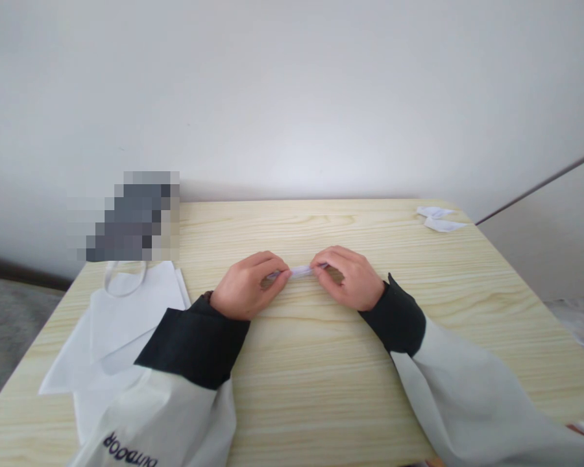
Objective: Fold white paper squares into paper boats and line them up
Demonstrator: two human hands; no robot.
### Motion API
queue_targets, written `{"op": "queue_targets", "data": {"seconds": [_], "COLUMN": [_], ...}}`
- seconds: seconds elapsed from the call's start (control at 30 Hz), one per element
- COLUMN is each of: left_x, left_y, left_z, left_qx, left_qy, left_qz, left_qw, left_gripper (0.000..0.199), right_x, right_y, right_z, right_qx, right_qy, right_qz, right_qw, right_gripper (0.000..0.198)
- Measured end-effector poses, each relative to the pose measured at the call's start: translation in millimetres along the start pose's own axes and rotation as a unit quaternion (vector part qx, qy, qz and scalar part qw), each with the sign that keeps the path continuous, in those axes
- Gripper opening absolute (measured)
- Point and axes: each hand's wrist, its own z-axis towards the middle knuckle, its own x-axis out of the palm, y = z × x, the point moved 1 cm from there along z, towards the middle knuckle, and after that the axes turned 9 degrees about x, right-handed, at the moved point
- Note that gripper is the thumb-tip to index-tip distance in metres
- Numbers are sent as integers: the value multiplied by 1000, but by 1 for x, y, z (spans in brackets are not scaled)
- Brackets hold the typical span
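Observation:
A narrow folded strip of white paper (pixel 301 271) stretches between my two hands, just above or on the wooden tabletop; I cannot tell which. Its left end is pinched between the thumb and fingers of my left hand (pixel 253 282). My right hand (pixel 349 275) pinches the other end in the same way. Only the short middle part of the strip shows, since my fingers cover both ends.
White paper sheets (pixel 121 324) lie in a loose pile at the left of the table (pixel 311 402), with a white ring-shaped loop (pixel 108 280) on them. Behind is a blurred-out dark object (pixel 131 217). Folded white paper pieces (pixel 445 225) lie at the far right corner. A wall (pixel 292 97) borders the back edge.

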Motion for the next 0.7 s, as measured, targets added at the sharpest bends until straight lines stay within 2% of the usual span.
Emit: {"op": "queue_targets", "data": {"seconds": [0.27,0.37,0.53,0.7], "left_x": [2,1,0,-1], "left_y": [0,0,-1,-4], "left_z": [0,0,-1,0], "left_qx": [-9,-16,-51,-41], "left_qy": [-20,-10,9,15], "left_qz": [-14,-25,10,8], "left_qw": [1000,1000,999,999], "left_gripper": [14,12,13,14], "right_x": [2,3,3,2], "right_y": [-1,-1,-1,0], "right_z": [0,0,-1,0], "right_qx": [7,14,22,23], "right_qy": [-22,-26,-17,-8], "right_qz": [-28,-30,-31,-27], "right_qw": [999,999,999,999], "right_gripper": [12,11,5,6]}}
